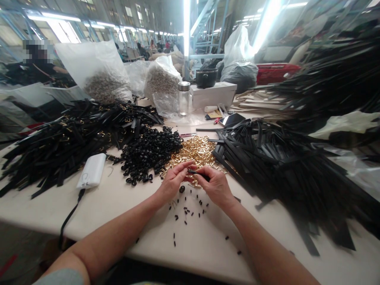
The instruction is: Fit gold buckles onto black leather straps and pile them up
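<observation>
Both hands meet at the near edge of the pile of gold-coloured buckles [200, 148], the left hand [173, 181] and right hand [216, 185] each pinching a small dark strip [192, 171] between them; what else the fingers may hide, I cannot tell. Holding it from both sides probably steadies so slim a piece. The heaps seem sorted by kind and ringed within reach: black rings [151, 152] just left of the buckles, loose black straps [267, 158] to the right, and straps with buckles [80, 136] at far left. Tiny black bits [192, 214] lie scattered on the near side, on the pale tabletop [142, 233]. A white device [92, 171] with a black cable [71, 215] sits at left, apart from the hands. At the far side stand a glass bottle [184, 102], a white box [212, 96] bearing a black pot [206, 78], and a filled plastic bag [101, 75]; a phone [232, 120] lies nearer. Beyond, a large hall stretches under bright tube lights [186, 27], with another person [38, 69] at far left.
</observation>
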`<state>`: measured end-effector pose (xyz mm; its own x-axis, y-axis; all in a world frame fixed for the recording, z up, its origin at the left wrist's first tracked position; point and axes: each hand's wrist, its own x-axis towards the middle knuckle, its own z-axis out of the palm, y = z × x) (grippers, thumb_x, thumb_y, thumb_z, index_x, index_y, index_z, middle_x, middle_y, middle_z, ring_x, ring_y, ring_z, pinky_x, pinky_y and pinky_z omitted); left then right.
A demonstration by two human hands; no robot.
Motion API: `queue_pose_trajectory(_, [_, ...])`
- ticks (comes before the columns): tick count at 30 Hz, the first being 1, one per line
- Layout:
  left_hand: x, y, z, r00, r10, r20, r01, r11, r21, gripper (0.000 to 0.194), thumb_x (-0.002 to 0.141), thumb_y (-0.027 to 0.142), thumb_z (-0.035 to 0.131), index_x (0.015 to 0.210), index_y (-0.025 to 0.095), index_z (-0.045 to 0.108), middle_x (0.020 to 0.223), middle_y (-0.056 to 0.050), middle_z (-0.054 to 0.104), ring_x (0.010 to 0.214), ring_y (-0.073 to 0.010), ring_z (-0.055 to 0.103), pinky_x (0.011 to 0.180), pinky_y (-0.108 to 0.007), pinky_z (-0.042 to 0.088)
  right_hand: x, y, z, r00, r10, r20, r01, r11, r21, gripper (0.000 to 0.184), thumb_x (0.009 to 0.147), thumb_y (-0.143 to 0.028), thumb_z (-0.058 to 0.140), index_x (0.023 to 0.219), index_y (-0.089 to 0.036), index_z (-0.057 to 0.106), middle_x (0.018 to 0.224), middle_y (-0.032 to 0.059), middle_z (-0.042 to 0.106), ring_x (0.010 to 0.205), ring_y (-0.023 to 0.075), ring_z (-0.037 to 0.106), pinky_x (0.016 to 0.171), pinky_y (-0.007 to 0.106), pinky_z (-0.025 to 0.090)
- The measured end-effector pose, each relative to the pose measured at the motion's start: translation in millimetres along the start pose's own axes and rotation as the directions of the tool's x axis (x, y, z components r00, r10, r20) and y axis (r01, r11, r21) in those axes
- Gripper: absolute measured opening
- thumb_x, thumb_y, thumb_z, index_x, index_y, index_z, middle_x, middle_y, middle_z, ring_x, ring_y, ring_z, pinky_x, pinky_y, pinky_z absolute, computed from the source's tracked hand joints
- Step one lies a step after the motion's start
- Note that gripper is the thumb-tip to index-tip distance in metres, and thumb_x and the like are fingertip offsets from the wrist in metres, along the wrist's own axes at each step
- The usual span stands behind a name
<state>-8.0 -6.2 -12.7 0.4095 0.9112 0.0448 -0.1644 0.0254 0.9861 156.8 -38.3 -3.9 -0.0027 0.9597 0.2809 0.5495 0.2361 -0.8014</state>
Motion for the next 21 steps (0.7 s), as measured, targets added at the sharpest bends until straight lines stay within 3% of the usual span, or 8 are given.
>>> queue_pose_trajectory(5, [-2.4,-1.0,5.3,1.0,0.008,0.011,-0.008,1.0,0.001,0.044,0.091,0.033,0.051,0.134,0.023,0.05,0.129,-0.01,0.058,0.114,-0.0222,0.058,0.092,-0.038,0.052,-1.9,-2.7,0.8,0.998,-0.055,-0.037,0.047,0.979,-0.196,0.007,0.085,-0.027,0.062,0.088,-0.024,0.068,0.085,0.0023,0.073,0.074,0.0176,0.066,0.066,0.028,0.045])
queue_pose_trajectory(8, [-5.6,-0.3,9.5,0.997,0.072,0.029,-0.074,0.995,0.061,0.053,0.092,0.035,0.05,0.143,0.028,0.038,0.139,-0.009,0.052,0.123,-0.0224,0.052,0.102,-0.039,0.045,-2.4,-1.2,2.6,0.998,-0.024,-0.061,0.011,0.978,-0.207,0.009,0.086,-0.03,0.06,0.085,-0.023,0.066,0.078,0.0026,0.071,0.069,0.0175,0.065,0.064,0.027,0.044])
queue_pose_trajectory(11, [-6.5,0.2,10.4,0.995,0.097,0.022,-0.097,0.995,0.002,0.058,0.092,0.035,0.052,0.146,0.031,0.031,0.141,-0.008,0.05,0.129,-0.0209,0.047,0.106,-0.038,0.041,-2.7,-0.4,3.6,0.997,-0.025,-0.068,0.014,0.987,-0.16,0.011,0.087,-0.031,0.059,0.084,-0.022,0.064,0.077,0.0021,0.07,0.067,0.0164,0.063,0.063,0.026,0.044])
queue_pose_trajectory(13, [-5.0,-0.4,8.5,0.998,0.054,-0.01,-0.055,0.995,-0.087,0.056,0.091,0.037,0.053,0.143,0.03,0.036,0.138,-0.009,0.052,0.125,-0.0205,0.05,0.102,-0.036,0.043,-3.1,-0.8,3.7,0.996,-0.055,-0.068,0.046,0.992,-0.12,0.011,0.088,-0.031,0.058,0.086,-0.022,0.063,0.08,0.0019,0.07,0.07,0.016,0.063,0.065,0.026,0.044])
queue_pose_trajectory(16, [-1.3,-1.0,4.1,0.995,-0.097,0.002,0.096,0.978,-0.187,0.044,0.089,0.044,0.055,0.126,0.021,0.055,0.122,-0.012,0.062,0.105,-0.0201,0.062,0.089,-0.034,0.051,-3.8,-2.0,3.2,0.995,-0.078,-0.067,0.07,0.991,-0.112,0.011,0.089,-0.031,0.057,0.089,-0.022,0.063,0.081,0.0017,0.069,0.07,0.0155,0.063,0.065,0.025,0.044])
queue_pose_trajectory(18, [0.8,-0.3,1.5,0.987,-0.159,0.014,0.159,0.968,-0.196,0.038,0.086,0.045,0.059,0.111,0.017,0.064,0.107,-0.011,0.068,0.09,-0.0179,0.065,0.079,-0.031,0.053,-3.9,-2.6,2.4,0.995,-0.074,-0.068,0.063,0.986,-0.155,0.011,0.088,-0.032,0.057,0.085,-0.022,0.062,0.076,0.0012,0.068,0.067,0.0152,0.062,0.063,0.025,0.043])
queue_pose_trajectory(21, [2.1,2.2,-0.5,0.987,-0.16,-0.02,0.156,0.979,-0.13,0.03,0.078,0.036,0.07,0.102,0.017,0.069,0.096,-0.007,0.07,0.079,-0.0138,0.064,0.069,-0.025,0.051,-3.4,-2.7,0.9,0.994,-0.08,-0.08,0.061,0.973,-0.222,0.013,0.087,-0.032,0.058,0.079,-0.022,0.059,0.07,0.0003,0.066,0.062,0.0148,0.059,0.059,0.025,0.039])
